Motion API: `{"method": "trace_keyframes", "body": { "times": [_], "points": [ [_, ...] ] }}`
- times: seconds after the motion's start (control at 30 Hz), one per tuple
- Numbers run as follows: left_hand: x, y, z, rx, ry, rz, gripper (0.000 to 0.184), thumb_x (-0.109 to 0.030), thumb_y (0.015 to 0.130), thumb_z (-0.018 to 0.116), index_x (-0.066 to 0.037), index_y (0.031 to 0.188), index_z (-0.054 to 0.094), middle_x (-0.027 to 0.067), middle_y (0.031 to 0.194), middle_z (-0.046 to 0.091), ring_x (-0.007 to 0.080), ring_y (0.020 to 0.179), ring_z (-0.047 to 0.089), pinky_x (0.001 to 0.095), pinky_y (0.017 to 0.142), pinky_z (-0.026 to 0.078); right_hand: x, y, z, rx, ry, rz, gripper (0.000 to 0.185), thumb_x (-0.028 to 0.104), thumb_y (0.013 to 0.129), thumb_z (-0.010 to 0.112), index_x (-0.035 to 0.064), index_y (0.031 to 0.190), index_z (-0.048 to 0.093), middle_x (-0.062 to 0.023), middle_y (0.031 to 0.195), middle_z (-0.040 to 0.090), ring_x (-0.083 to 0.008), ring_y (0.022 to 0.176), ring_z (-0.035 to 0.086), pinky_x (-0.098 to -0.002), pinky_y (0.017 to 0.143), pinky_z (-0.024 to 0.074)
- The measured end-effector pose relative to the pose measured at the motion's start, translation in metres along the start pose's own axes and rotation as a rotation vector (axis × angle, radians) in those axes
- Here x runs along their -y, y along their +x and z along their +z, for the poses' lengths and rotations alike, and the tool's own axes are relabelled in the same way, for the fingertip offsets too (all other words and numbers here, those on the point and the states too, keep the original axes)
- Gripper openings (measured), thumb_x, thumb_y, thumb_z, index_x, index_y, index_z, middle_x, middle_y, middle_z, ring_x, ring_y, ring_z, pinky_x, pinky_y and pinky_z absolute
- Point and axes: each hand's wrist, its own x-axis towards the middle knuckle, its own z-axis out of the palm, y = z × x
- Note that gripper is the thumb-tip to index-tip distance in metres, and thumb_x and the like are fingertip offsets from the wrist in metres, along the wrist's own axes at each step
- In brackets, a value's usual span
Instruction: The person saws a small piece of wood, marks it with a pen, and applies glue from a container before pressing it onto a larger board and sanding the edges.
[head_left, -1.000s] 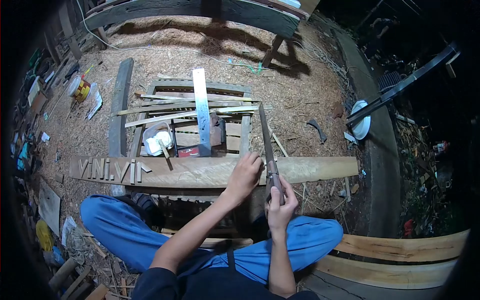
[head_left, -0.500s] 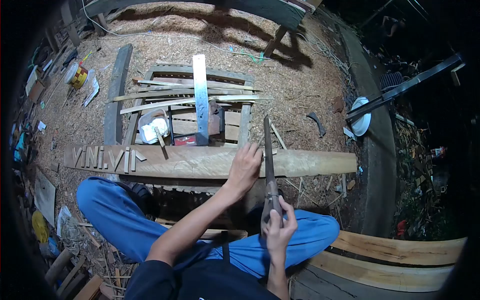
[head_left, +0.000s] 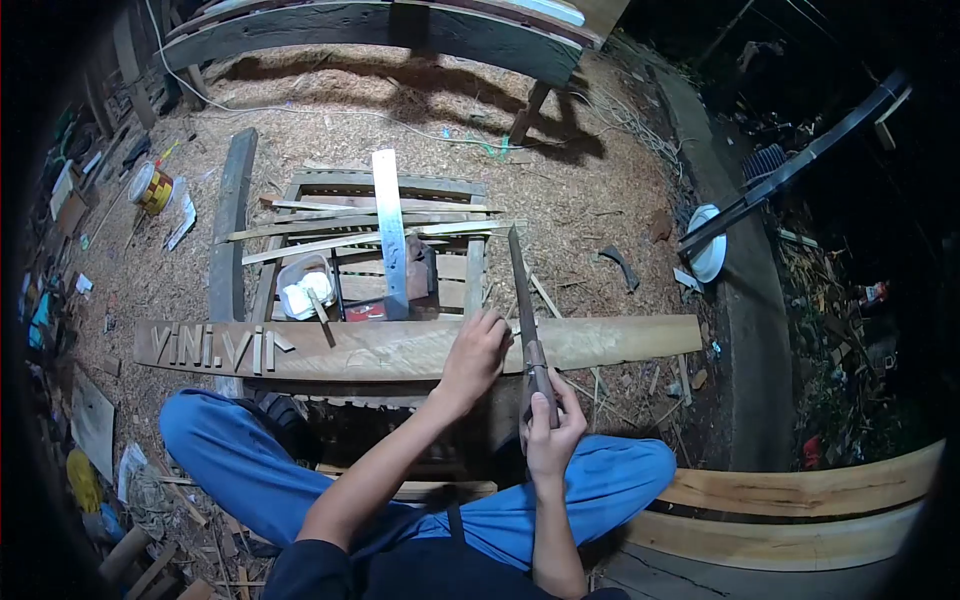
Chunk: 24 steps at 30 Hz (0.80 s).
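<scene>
In the head view, the right hand (head_left: 553, 432) is wrapped around the handle of a long dark blade (head_left: 523, 290), pointing it away from the body, probably for safety; it crosses over the board (head_left: 620, 341) in front of the hands, contact unclear. Just left of it, the left hand (head_left: 474, 354) curls above the board, perhaps steadying something small, though I cannot tell whether it grips anything. Farther left, letters (head_left: 256, 352) stand spaced, seemingly for reading; a tub (head_left: 291, 270) sits beyond, likely for easy reach.
</scene>
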Motion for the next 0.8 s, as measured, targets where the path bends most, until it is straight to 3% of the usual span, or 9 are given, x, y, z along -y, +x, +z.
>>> {"method": "trace_keyframes", "body": {
  "times": [0.07,0.13,0.43,0.53,0.8],
  "points": [
    [-0.002,0.000,-0.003,0.005,0.001,-0.002,0.013,-0.001,0.086,0.069,0.002,0.094,0.060,0.0169,0.096,0.057,0.0387,0.095,0.055,0.0468,0.083,0.047,-0.013,0.008,0.003,0.006,-0.054,-0.158,0.038,0.009,0.099,0.062,-0.0011,0.136,0.059,0.0001,0.076,0.060,-0.0031,0.046,0.046,-0.0226,0.038,0.0354],
    [-0.003,0.000,-0.003,0.050,0.036,-0.025,0.011,-0.003,0.087,0.067,0.002,0.094,0.059,0.0174,0.100,0.056,0.0376,0.101,0.055,0.0470,0.089,0.048,-0.011,0.014,0.007,0.012,-0.071,-0.150,0.037,0.009,0.099,0.062,-0.0008,0.135,0.059,0.0010,0.074,0.059,-0.0029,0.045,0.045,-0.0228,0.038,0.0351],
    [-0.003,0.001,-0.003,0.059,0.044,-0.028,0.013,-0.001,0.083,0.066,0.002,0.093,0.058,0.0179,0.101,0.055,0.0378,0.102,0.055,0.0472,0.090,0.048,-0.023,0.020,0.017,-0.014,-0.136,-0.172,0.036,0.011,0.100,0.062,0.0006,0.135,0.059,0.0026,0.071,0.057,-0.0030,0.045,0.047,-0.0227,0.038,0.0355],
    [-0.002,-0.001,-0.001,0.012,0.060,0.011,0.012,-0.001,0.087,0.066,0.002,0.095,0.058,0.0178,0.098,0.054,0.0392,0.096,0.054,0.0478,0.084,0.046,-0.016,0.021,0.017,0.005,-0.133,-0.168,0.036,0.011,0.100,0.062,0.0008,0.135,0.058,0.0021,0.073,0.058,-0.0032,0.046,0.047,-0.0228,0.039,0.0355],
    [-0.001,-0.004,0.004,0.045,0.187,-0.006,0.016,-0.003,0.085,0.068,0.000,0.097,0.057,0.0179,0.102,0.053,0.0385,0.098,0.054,0.0472,0.085,0.046,0.001,-0.017,0.001,0.045,-0.193,-0.207,0.036,0.010,0.101,0.061,0.0003,0.135,0.057,-0.0002,0.075,0.059,-0.0026,0.048,0.047,-0.0227,0.040,0.0350]
  ]
}}
